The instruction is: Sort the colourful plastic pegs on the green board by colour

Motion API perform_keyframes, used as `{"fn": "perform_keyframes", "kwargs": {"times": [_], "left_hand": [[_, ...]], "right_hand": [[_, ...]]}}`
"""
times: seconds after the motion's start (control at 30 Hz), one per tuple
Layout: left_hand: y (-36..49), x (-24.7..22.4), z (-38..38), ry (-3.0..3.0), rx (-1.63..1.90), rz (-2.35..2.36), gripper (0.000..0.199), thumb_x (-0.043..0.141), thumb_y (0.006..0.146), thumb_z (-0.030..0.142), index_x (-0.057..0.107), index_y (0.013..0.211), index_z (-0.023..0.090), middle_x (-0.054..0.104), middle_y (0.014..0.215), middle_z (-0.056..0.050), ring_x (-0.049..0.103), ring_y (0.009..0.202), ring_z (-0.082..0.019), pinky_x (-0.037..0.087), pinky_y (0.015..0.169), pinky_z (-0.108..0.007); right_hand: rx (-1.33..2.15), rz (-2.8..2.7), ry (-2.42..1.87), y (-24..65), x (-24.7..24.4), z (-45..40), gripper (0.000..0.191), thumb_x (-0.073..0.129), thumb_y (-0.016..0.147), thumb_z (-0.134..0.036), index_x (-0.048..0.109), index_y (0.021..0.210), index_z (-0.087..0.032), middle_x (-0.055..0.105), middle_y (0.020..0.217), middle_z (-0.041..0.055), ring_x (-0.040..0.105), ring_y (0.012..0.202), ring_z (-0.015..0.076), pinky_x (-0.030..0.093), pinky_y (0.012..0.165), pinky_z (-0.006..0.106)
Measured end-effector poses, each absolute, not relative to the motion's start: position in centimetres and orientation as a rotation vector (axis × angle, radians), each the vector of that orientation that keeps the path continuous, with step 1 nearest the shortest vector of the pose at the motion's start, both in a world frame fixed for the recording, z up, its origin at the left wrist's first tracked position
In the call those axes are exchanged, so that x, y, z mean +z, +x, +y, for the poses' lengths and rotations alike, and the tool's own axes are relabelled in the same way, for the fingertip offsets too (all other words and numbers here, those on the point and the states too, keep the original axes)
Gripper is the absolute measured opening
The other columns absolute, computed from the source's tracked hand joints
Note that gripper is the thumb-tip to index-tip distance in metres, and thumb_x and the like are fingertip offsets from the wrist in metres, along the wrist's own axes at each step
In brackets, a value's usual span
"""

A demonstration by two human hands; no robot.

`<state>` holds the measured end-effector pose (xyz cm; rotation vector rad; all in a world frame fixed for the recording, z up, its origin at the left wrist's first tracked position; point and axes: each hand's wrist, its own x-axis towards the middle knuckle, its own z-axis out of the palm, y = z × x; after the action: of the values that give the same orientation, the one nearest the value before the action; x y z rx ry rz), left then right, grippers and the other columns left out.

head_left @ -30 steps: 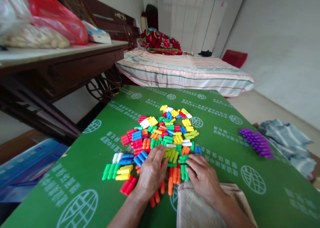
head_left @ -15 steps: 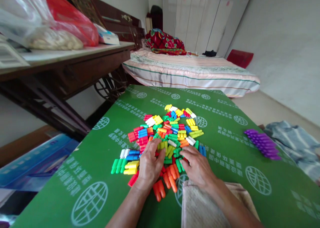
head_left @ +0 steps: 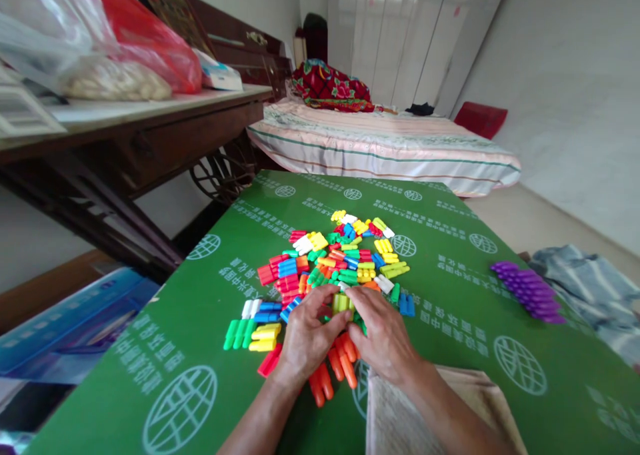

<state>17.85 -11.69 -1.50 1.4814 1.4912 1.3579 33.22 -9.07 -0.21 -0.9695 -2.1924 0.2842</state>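
Note:
Over the near part of a heap of colourful plastic bullet-shaped building blocks [head_left: 344, 263], my two hands have come together. My left hand [head_left: 307, 332] is closed with its thumb and fingers around a yellow-green block [head_left: 343, 303]. My right hand [head_left: 384, 330] grips at the same yellow-green piece from the right side. The fingers partly cover it, so whether it is one block or two joined ones cannot be made out. Orange blocks [head_left: 343, 362] lie just below the hands. Green blocks [head_left: 240, 334] and yellow blocks [head_left: 265, 336] sit left of my left hand.
The blocks lie on a green printed tabletop [head_left: 440, 402]. A folded cloth [head_left: 395, 418] rests under my right forearm. Purple joined blocks [head_left: 527, 292] are at the right edge. Beyond stand a bed [head_left: 380, 138] and a side table [head_left: 200, 118] with plastic bags [head_left: 145, 35].
My right hand has moved left to meet my left hand. The left hand has shifted slightly right, and the yellow-green block is now between both hands.

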Motion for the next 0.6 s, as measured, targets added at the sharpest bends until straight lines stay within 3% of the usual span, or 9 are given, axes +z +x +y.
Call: {"fn": "perform_keyframes", "kwargs": {"times": [0.2,0.3,0.4,0.5,0.6], "left_hand": [[17.8,-1.1,-12.0,1.618,1.304,1.442,0.038,0.067,0.082,0.042,0.059,0.114,0.023,0.065,0.107,-0.004,0.064,0.094,-0.018,0.058,0.079,-0.031],[17.7,-0.8,-12.1,1.908,1.289,1.530,0.037,0.062,0.086,0.041,0.057,0.119,0.023,0.063,0.117,-0.006,0.062,0.104,-0.020,0.056,0.091,-0.036],[17.6,-1.0,-12.0,2.208,1.161,1.569,0.040,0.056,0.090,0.036,0.052,0.127,0.022,0.061,0.123,-0.009,0.057,0.117,-0.022,0.051,0.101,-0.040],[17.6,-1.8,-11.7,2.395,0.978,1.602,0.042,0.053,0.090,0.034,0.049,0.130,0.021,0.058,0.129,-0.011,0.055,0.120,-0.025,0.051,0.100,-0.044],[17.6,-2.3,-11.6,2.470,0.942,1.595,0.036,0.050,0.091,0.031,0.052,0.125,0.019,0.061,0.123,-0.011,0.060,0.111,-0.024,0.054,0.094,-0.042]], "right_hand": [[0.241,-2.158,-1.003,34.7,-0.4,-9.3,0.039,0.051,0.081,-0.013,0.058,0.120,-0.017,0.067,0.110,0.0107,0.062,0.104,0.0215,0.053,0.091,0.036],[0.222,-2.103,-1.129,37.2,-0.7,-8.7,0.039,0.054,0.083,-0.018,0.057,0.122,-0.019,0.066,0.116,0.0101,0.061,0.108,0.0221,0.051,0.093,0.037],[0.186,-2.068,-1.356,40.6,-1.4,-7.7,0.035,0.057,0.082,-0.026,0.060,0.117,-0.019,0.066,0.113,0.0098,0.063,0.101,0.0234,0.054,0.085,0.037],[0.121,-2.053,-1.610,43.7,-2.5,-6.9,0.034,0.058,0.081,-0.035,0.063,0.110,-0.019,0.066,0.108,0.0099,0.064,0.090,0.0236,0.054,0.075,0.037],[0.066,-2.052,-1.772,45.7,-3.6,-6.7,0.036,0.056,0.081,-0.038,0.064,0.110,-0.017,0.066,0.109,0.0113,0.064,0.087,0.0237,0.052,0.074,0.037]]}}
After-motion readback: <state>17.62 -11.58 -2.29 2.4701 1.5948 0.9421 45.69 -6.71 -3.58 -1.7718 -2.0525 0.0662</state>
